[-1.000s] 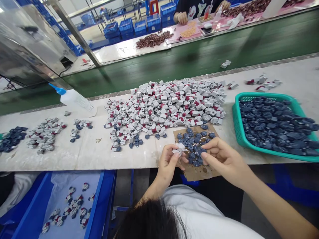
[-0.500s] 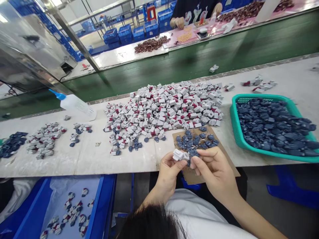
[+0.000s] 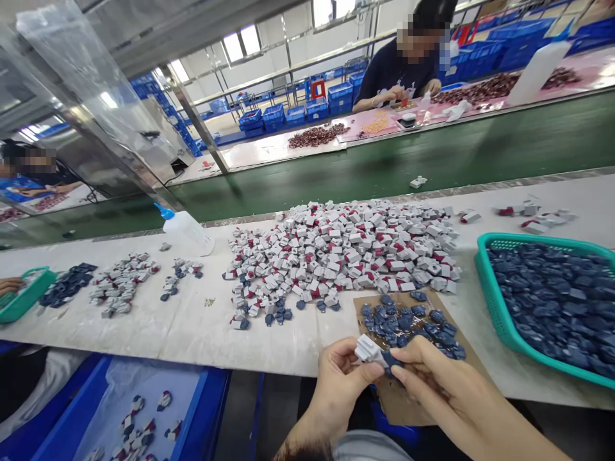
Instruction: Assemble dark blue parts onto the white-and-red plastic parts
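Note:
Between finger and thumb, my left hand (image 3: 339, 384) pinches a small white plastic piece (image 3: 367, 348). My right hand (image 3: 432, 378) grips a dark blue plastic piece (image 3: 390, 361), which is pressed against the white one; whether they are joined I cannot tell. Both hands are over a sheet of brown cardboard (image 3: 408, 403) at the table's near edge. On that cardboard lie several loose dark blue pieces (image 3: 403, 320), just beyond my fingers. Behind them spreads a large heap of white and dark red pieces (image 3: 336, 250).
A green basket (image 3: 502, 314) full of dark blue pieces stands at the right. Left of the heap are a white squeeze bottle (image 3: 188, 234) and smaller piles (image 3: 122, 288). A blue bin (image 3: 192, 410) holds finished-looking pieces below. A co-worker (image 3: 403, 70) sits across the green belt (image 3: 307, 176).
The view has tilted up, so the scene sits lower and further right. The blue piece now meets the white one more in line; both hands keep their hold.

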Demonstrator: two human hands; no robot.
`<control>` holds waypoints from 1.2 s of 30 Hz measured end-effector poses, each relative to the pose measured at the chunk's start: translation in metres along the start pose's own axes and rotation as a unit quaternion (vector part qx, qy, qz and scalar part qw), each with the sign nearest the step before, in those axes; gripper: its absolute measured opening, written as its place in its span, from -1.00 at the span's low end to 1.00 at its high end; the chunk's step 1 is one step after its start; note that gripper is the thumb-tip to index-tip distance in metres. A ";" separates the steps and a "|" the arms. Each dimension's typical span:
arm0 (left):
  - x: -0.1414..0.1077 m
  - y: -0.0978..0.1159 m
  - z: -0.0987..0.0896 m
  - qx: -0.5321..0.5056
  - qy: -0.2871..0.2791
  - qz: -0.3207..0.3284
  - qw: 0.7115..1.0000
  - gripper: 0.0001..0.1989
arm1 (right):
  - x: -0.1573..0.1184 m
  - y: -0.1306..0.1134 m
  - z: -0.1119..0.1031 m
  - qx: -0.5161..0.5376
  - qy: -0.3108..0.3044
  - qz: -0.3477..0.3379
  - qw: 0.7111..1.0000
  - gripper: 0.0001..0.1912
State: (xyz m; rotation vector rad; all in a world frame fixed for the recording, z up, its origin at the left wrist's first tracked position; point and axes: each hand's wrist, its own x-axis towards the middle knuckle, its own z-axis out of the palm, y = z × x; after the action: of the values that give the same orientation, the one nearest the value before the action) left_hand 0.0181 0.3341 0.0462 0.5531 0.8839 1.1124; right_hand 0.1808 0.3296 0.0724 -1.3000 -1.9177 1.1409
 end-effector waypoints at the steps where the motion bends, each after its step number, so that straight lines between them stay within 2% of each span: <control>1: -0.001 0.002 -0.001 0.014 -0.009 0.002 1.000 -0.77 | 0.002 -0.003 -0.005 -0.010 -0.036 -0.004 0.999 -0.76; 4: -0.003 0.006 -0.002 0.042 -0.020 0.003 0.999 -0.78 | 0.008 -0.010 -0.014 -0.018 -0.106 -0.004 0.994 -0.73; 6: -0.003 0.007 -0.002 0.038 -0.019 0.002 0.999 -0.76 | 0.009 -0.009 -0.015 0.005 -0.112 0.012 0.994 -0.73; 11: -0.001 0.012 0.001 0.010 -0.049 0.017 0.999 -0.78 | 0.001 -0.004 -0.015 0.154 -0.112 0.054 0.980 -0.71; 19: -0.003 0.020 0.004 0.070 -0.085 0.072 0.991 -0.84 | -0.002 -0.008 -0.021 0.169 -0.123 0.025 0.978 -0.73; 21: -0.004 0.016 0.005 0.073 -0.074 0.079 0.991 -0.85 | -0.003 -0.007 -0.016 0.200 -0.103 0.025 0.974 -0.73; 25: -0.003 0.007 0.006 0.115 -0.051 0.090 0.988 -0.87 | -0.006 0.000 -0.002 0.280 -0.023 0.092 0.955 -0.65; 27: -0.001 0.005 0.004 0.146 -0.045 0.095 0.984 -0.86 | -0.005 0.006 -0.001 0.279 -0.026 0.084 0.956 -0.64; 29: 0.001 0.004 -0.001 0.192 -0.060 0.069 0.977 -0.84 | -0.001 0.014 -0.005 0.244 -0.056 0.073 0.966 -0.64; 31: 0.003 0.006 -0.005 0.258 -0.111 0.014 0.960 -0.83 | 0.005 0.019 -0.012 0.195 -0.089 0.078 0.974 -0.63; 33: 0.004 0.010 -0.006 0.333 -0.158 -0.015 0.929 -0.86 | 0.014 0.020 -0.017 0.167 -0.042 0.089 0.981 -0.58; 35: 0.005 0.013 -0.002 0.395 -0.171 0.008 0.903 -0.90 | 0.026 0.014 -0.016 0.171 0.071 0.095 0.978 -0.48; 36: 0.005 0.014 0.001 0.417 -0.170 0.030 0.893 -0.90 | 0.032 0.009 -0.012 0.195 0.128 0.106 0.967 -0.43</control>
State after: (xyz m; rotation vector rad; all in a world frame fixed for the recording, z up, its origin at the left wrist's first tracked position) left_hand 0.0125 0.3441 0.0556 1.4465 1.0151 0.6083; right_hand 0.1824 0.3652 0.0703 -1.3697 -1.3120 1.3036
